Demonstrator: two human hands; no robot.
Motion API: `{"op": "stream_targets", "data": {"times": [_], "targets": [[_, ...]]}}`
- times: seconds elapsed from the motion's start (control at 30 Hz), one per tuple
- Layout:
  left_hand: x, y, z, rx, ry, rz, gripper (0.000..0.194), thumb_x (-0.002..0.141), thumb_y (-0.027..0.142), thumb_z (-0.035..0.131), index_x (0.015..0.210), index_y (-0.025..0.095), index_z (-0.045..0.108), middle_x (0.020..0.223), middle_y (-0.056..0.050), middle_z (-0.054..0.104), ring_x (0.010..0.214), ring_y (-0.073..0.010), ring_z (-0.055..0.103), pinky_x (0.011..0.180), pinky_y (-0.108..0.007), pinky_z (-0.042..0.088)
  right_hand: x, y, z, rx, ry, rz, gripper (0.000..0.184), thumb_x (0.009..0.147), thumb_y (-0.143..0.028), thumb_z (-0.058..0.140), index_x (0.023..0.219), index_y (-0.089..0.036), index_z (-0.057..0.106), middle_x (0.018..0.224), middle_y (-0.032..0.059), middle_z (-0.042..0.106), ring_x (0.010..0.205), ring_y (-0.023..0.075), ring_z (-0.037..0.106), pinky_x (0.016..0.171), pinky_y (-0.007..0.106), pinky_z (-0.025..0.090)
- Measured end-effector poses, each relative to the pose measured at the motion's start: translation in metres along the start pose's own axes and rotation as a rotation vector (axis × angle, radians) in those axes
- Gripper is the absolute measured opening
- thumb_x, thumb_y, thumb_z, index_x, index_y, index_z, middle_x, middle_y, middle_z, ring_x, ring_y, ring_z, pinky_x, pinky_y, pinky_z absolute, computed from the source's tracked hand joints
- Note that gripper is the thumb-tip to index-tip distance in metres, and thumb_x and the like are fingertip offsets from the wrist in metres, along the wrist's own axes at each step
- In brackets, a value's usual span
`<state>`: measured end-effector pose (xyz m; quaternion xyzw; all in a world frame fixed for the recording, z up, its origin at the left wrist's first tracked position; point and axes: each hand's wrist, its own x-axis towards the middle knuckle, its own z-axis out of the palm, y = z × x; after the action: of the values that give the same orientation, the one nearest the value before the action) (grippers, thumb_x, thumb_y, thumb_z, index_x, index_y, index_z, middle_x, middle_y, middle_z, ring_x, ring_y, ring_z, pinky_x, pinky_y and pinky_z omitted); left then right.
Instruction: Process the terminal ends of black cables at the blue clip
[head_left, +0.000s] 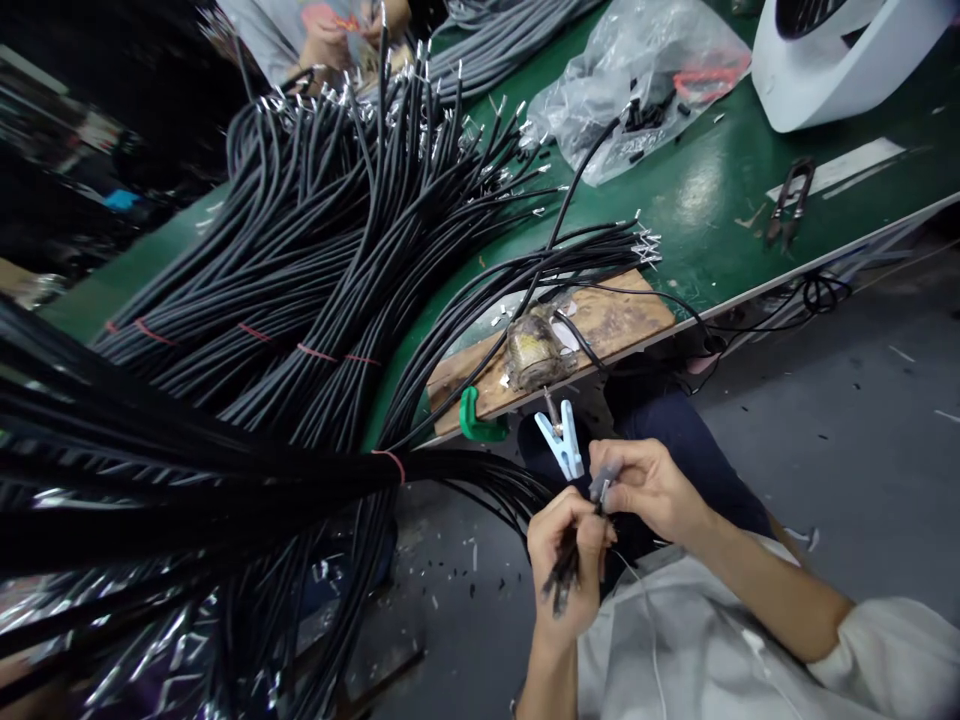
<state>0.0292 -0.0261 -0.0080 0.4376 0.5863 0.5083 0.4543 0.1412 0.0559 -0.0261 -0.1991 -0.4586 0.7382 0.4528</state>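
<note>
Below the table edge, my left hand [555, 535] is closed around the ends of several black cables [487, 472], which run in from a bundle on the left tied with a red band [393, 462]. Close against it, my right hand [656, 488] pinches a small greyish piece [604, 480] at a cable end; blur hides its exact kind. Just above both hands, a light blue clothes peg [564, 445] hangs on a thin metal rod below a tape-wrapped lump [534, 348] on the wooden board [630, 312].
A green clamp [480, 418] grips the board's edge. Large black cable bundles [315, 240] cover the left of the green table [697, 200]. Thread snips [789, 205], a clear bag [600, 95] and a white housing [832, 85] lie right. Another person's hands [330, 38] work across the table.
</note>
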Motion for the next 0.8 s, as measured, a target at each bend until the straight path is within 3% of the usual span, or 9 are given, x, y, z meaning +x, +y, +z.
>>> {"op": "stream_targets", "data": {"times": [0.1, 0.2, 0.27, 0.33, 0.47, 0.53, 0.63, 0.8], "targets": [[0.0, -0.005, 0.005, -0.106, 0.054, 0.028, 0.033, 0.089, 0.038, 0.06, 0.066, 0.017, 0.049, 0.057, 0.004, 0.049, 0.044, -0.0071, 0.049, 0.044, -0.018, 0.037, -0.007, 0.004, 0.011, -0.108, 0.157, -0.048, 0.026, 0.083, -0.034, 0.069, 0.067, -0.017, 0.059, 0.066, -0.0005, 0.05, 0.057, 0.0117, 0.049, 0.051, 0.025, 0.041], [0.003, -0.007, 0.004, -0.118, 0.077, 0.019, 0.027, 0.087, 0.031, 0.064, 0.067, 0.016, 0.053, 0.056, 0.004, 0.051, 0.043, -0.007, 0.05, 0.045, -0.017, 0.04, -0.012, 0.002, 0.013, -0.513, 0.267, -0.417, 0.009, 0.085, -0.016, 0.063, 0.075, -0.018, 0.063, 0.073, 0.0038, 0.057, 0.069, 0.0163, 0.051, 0.062, 0.03, 0.045], [0.005, -0.006, -0.001, -0.12, 0.039, 0.006, 0.022, 0.088, 0.028, 0.063, 0.07, 0.015, 0.058, 0.056, 0.004, 0.051, 0.041, -0.0064, 0.049, 0.043, -0.017, 0.039, -0.011, -0.002, 0.01, -0.67, 0.237, -0.582, 0.01, 0.084, -0.01, 0.06, 0.081, -0.018, 0.064, 0.078, 0.006, 0.06, 0.075, 0.0179, 0.051, 0.068, 0.033, 0.046], [0.007, -0.004, -0.007, -0.128, -0.008, 0.015, 0.021, 0.089, 0.027, 0.061, 0.072, 0.015, 0.063, 0.059, 0.003, 0.053, 0.041, -0.0059, 0.048, 0.041, -0.017, 0.036, -0.007, -0.007, 0.005, -0.581, 0.127, -0.457, 0.008, 0.088, -0.018, 0.06, 0.08, -0.017, 0.062, 0.078, 0.006, 0.059, 0.073, 0.0167, 0.051, 0.065, 0.031, 0.046], [0.011, -0.002, -0.013, -0.109, -0.02, 0.1, 0.019, 0.086, 0.025, 0.065, 0.07, 0.015, 0.064, 0.065, 0.001, 0.053, 0.049, -0.007, 0.046, 0.046, -0.019, 0.034, 0.01, -0.018, -0.011, -0.102, -0.272, 0.207, 0.041, 0.085, -0.054, 0.061, 0.078, -0.014, 0.054, 0.071, 0.0001, 0.05, 0.061, 0.0104, 0.047, 0.054, 0.024, 0.04], [0.012, -0.002, -0.012, -0.101, -0.001, 0.108, 0.018, 0.084, 0.025, 0.067, 0.07, 0.016, 0.062, 0.065, 0.002, 0.05, 0.054, -0.008, 0.045, 0.05, -0.02, 0.034, 0.02, -0.024, -0.02, -0.071, -0.433, 0.4, 0.048, 0.079, -0.06, 0.064, 0.078, -0.013, 0.053, 0.068, -0.0027, 0.046, 0.059, 0.0082, 0.043, 0.053, 0.022, 0.036], [0.013, -0.004, -0.01, -0.085, 0.034, 0.073, 0.02, 0.083, 0.023, 0.069, 0.067, 0.016, 0.058, 0.065, 0.003, 0.045, 0.057, -0.0083, 0.042, 0.052, -0.02, 0.032, 0.036, -0.036, -0.031, -0.235, -0.5, 0.499, 0.047, 0.077, -0.058, 0.068, 0.076, -0.013, 0.053, 0.065, -0.0046, 0.043, 0.057, 0.0074, 0.038, 0.051, 0.021, 0.031], [0.01, -0.004, -0.011, -0.135, 0.066, 0.148, 0.018, 0.078, 0.019, 0.073, 0.068, 0.017, 0.058, 0.067, 0.002, 0.048, 0.062, -0.0097, 0.046, 0.057, -0.021, 0.036, 0.062, -0.046, -0.026, -0.328, -0.321, 0.383, 0.052, 0.078, -0.064, 0.062, 0.072, -0.013, 0.058, 0.065, -0.0027, 0.048, 0.06, 0.009, 0.039, 0.054, 0.023, 0.032]]}}
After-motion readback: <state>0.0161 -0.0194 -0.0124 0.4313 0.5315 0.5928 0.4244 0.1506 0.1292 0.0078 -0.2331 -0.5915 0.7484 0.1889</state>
